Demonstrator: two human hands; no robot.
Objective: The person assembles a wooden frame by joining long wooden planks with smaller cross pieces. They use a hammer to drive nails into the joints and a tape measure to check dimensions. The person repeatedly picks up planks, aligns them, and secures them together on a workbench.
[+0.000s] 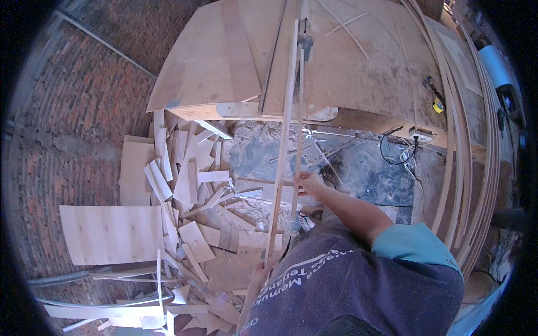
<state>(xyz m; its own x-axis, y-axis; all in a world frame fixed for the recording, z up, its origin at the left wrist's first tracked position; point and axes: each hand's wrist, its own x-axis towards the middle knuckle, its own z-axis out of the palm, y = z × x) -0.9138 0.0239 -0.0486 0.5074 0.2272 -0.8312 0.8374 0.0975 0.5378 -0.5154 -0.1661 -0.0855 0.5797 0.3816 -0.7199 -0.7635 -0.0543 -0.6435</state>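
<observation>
- Surface [358,84] ahead; tape measure [437,105] on its right part.
- Two wood strips [284,131] reach forward over surface, side by side.
- Scraps [214,176] on floor [246,148], left; brick wall [73,106] beyond.
- Long boards [450,162] along right.

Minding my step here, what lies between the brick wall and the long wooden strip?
In the head view, scattered wooden offcuts and a few larger flat panels lie between the brick wall and the long wooden strip.
</observation>
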